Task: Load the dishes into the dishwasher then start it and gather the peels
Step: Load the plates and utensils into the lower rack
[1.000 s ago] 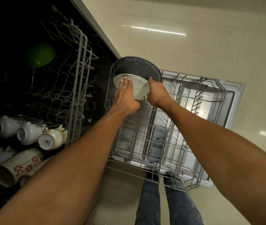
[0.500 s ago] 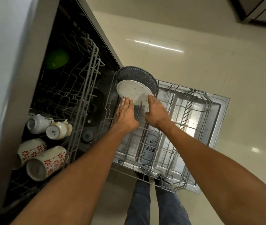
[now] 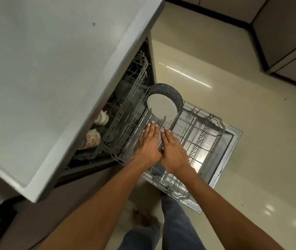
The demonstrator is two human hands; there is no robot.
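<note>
A white plate stands on edge at the back of the pulled-out lower rack of the dishwasher. Right behind it leans a dark speckled plate. My left hand and my right hand hover side by side over the rack, a little short of the white plate. Both are flat with fingers stretched out, holding nothing. Patterned mugs lie in the upper rack, half hidden under the counter.
The grey countertop fills the upper left and covers most of the dishwasher. The open door lies flat under the lower rack. Glossy floor tiles stretch to the right, with dark cabinets at the top right. My legs stand below the rack.
Both hands have let go of the white plate and drawn back toward me. The plate stays upright in the rack. My view has risen, bringing the countertop in.
</note>
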